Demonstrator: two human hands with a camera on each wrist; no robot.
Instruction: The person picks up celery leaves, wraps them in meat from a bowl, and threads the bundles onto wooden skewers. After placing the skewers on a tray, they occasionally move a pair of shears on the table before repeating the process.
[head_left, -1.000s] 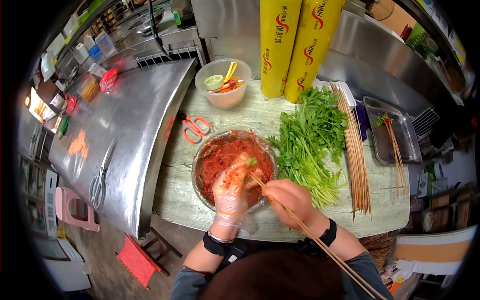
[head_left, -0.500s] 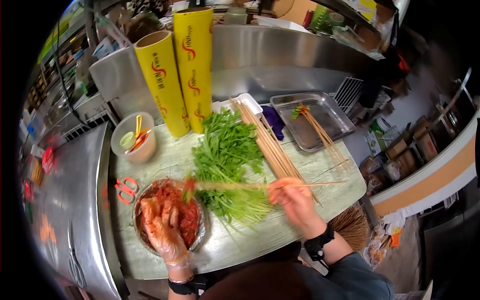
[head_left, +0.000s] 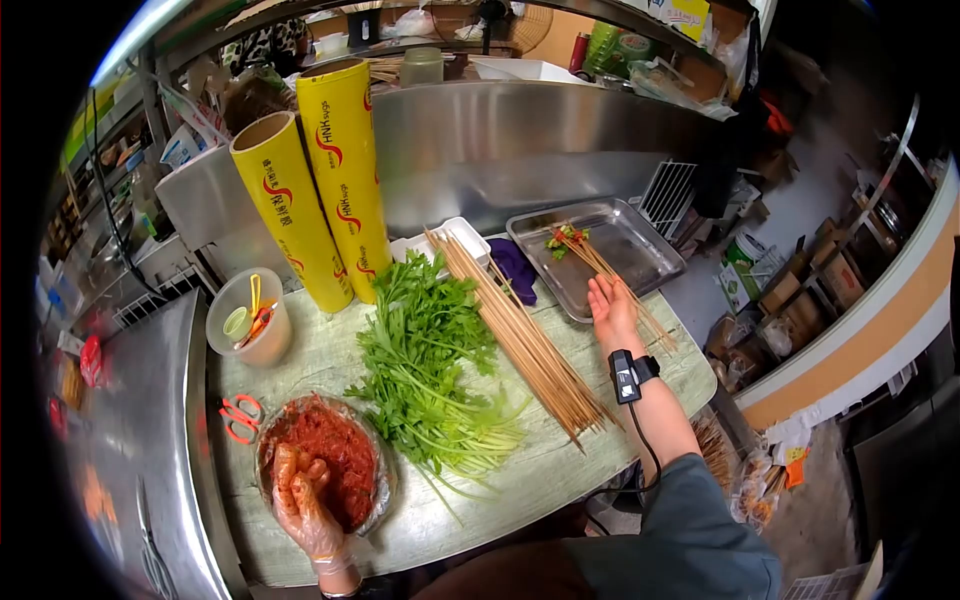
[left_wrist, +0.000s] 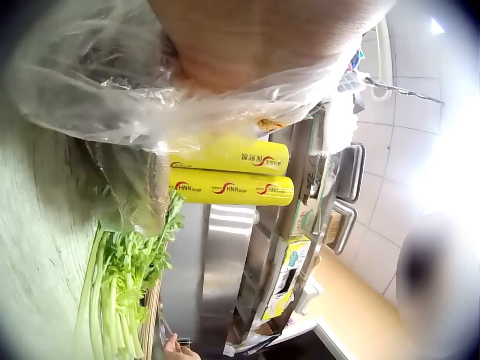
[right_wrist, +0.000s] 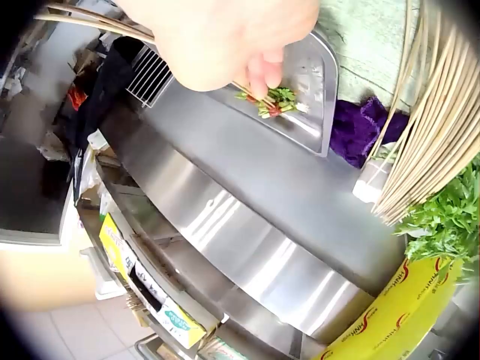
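Note:
My left hand (head_left: 304,508), in a clear plastic glove smeared red, rests over the red paste (head_left: 345,455) in the metal bowl, its fingers loosely bent; whether paste lies under them is hidden. At the metal tray (head_left: 655,240), my right hand (head_left: 615,318) lies bare with its fingers extended beside several thin skewers (head_left: 650,322). Red and green food (head_left: 566,238) is on their tips, inside the tray. In the right wrist view the fingers (right_wrist: 264,73) hang just over the skewers near the food (right_wrist: 276,103). The glove's loose cuff (left_wrist: 97,82) fills the left wrist view's upper left.
Leafy green stalks (head_left: 430,350) lie beside the bowl, with a bundle of bare skewers (head_left: 520,340) to their right. Two yellow film rolls (head_left: 340,190) stand behind. Orange-handled scissors (head_left: 240,418), a plastic tub (head_left: 272,342) and a purple cloth (head_left: 512,268) are also on the table.
My right hand has carried the skewers from the bowl over to the tray, and its fingers have loosened. My left hand stays at the bowl. The head view has swung right.

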